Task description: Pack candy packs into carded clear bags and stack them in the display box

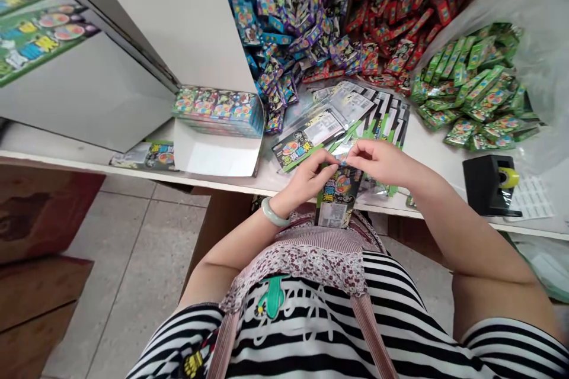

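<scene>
A black printed pouch [336, 196] with a colourful logo hangs over the table's front edge, close to my body. My left hand [311, 176] pinches its upper left edge with thumb and fingertips. My right hand [377, 161] is closed in a pinch at the pouch's top edge, its fingertips almost meeting the left ones. A small bluish bit shows between the fingertips, too small to name. Just beyond my hands lie several flat printed pouches [296, 151], fanned out and overlapping. A pale green bangle [274, 213] circles my left wrist.
Blue and purple candy packets [306, 23] heap at the back, red packets [409, 12] beside them. Green packets [480, 89] lie in clear plastic at right, behind a black tape dispenser [488, 185]. Stacked printed packs [217, 108] and a white box [98, 77] stand left.
</scene>
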The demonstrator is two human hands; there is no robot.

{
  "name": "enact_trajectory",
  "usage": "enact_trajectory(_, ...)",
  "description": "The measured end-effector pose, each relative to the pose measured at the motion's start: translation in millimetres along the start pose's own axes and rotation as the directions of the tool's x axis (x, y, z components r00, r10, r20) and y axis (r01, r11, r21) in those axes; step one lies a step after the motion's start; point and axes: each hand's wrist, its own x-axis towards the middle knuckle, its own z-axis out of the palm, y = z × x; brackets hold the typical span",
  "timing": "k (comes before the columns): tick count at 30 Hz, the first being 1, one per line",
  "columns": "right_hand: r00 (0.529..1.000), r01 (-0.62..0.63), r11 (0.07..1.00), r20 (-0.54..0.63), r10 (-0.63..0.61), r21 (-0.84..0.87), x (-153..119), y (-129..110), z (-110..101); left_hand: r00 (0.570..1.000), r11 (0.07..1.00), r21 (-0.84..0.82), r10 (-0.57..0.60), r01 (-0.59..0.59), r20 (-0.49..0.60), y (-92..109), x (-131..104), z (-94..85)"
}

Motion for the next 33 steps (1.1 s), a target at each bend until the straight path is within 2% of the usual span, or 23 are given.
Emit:
enact_trajectory(3, 0.999, -0.032, 0.997, -0.004, 0.032, -0.075, 4, -3, -1, 1.0, 1.0, -0.022, -0.02, 0.02, 0.0, -1, 2, 0.6)
enact_trajectory(7, 0.999, -0.038, 0.991, -0.021, 0.036, -0.126, 5, -4, -1, 1.0, 0.999, -0.033, 0.014, -0.014, -0.027, -6, 5, 5.9)
enact_trajectory(11, 0.997, -0.038, 0.994, -0.069, 0.031, -0.104, 7, 3, 2, 0.993, 1.0, 0.0, 0.021, -0.022, -0.117, -12, 5, 12.8)
enact_trajectory(13, 0.997, -0.043, 0.998, -0.065, 0.041, -0.035, 10, 10, 4, 0.986, 1.0, -0.006, 0.022, -0.023, -0.164, -14, 4, 15.3)
enact_trajectory(16, 0.993, -0.114, 0.961, 0.067, 0.1, 0.253, 17, 23, 8, 0.987, 0.999, -0.049, -0.011, 0.003, -0.161, -17, -1, 17.9)
enact_trajectory(18, 0.968, -0.231, 0.87, 0.195, 0.159, 0.435, 20, 29, 10, 0.996, 0.995, -0.089, -0.046, 0.039, -0.081, -16, -6, 17.4)
enact_trajectory(20, 0.935, -0.319, 0.804, 0.304, 0.181, 0.502, 20, 31, 9, 0.999, 0.989, -0.139, -0.043, 0.043, 0.009, -9, -14, 10.7)
enact_trajectory(22, 0.931, -0.303, 0.807, 0.337, 0.138, 0.507, 17, 32, 6, 0.999, 0.985, -0.17, -0.013, 0.018, 0.034, 7, -24, -6.2)
enact_trajectory(23, 0.945, -0.255, 0.828, 0.309, 0.105, 0.5, 16, 32, 3, 1.0, 0.987, -0.161, 0.001, 0.0, 0.012, 19, -29, -19.2)
enact_trajectory(25, 0.983, -0.126, 0.883, 0.176, 0.051, 0.451, 15, 36, -3, 0.992, 0.997, -0.058, 0.037, -0.044, -0.117, 46, -36, -52.1)
enact_trajectory(26, 0.996, -0.064, 0.916, 0.083, 0.033, 0.396, 16, 39, -6, 0.969, 0.995, 0.06, 0.09, -0.078, -0.23, 59, -38, -70.9)
enact_trajectory(28, 0.995, 0.025, 0.974, -0.098, -0.003, 0.224, 22, 45, -9, 0.85, 0.936, 0.34, 0.252, -0.093, -0.462, 74, -35, -109.1)
enact_trajectory(29, 0.985, 0.055, 0.991, -0.168, -0.034, 0.12, 26, 48, -8, 0.788, 0.881, 0.468, 0.337, -0.071, -0.515, 75, -31, -127.4)
enact_trajectory(30, 0.973, 0.085, 0.996, -0.216, -0.08, 0.014, 31, 50, -6, 0.753, 0.82, 0.57, 0.401, -0.043, -0.521, 70, -25, -144.4)
enact_trajectory(31, 0.961, 0.122, 0.989, -0.237, -0.14, -0.089, 36, 50, -3, 0.755, 0.755, 0.656, 0.447, -0.03, -0.479, 59, -17, -159.9)
enact_trajectory(33, 0.941, 0.22, 0.942, -0.202, -0.273, -0.252, 46, 49, 6, 0.84, 0.626, 0.78, 0.429, -0.01, -0.333, 27, -1, -184.5)
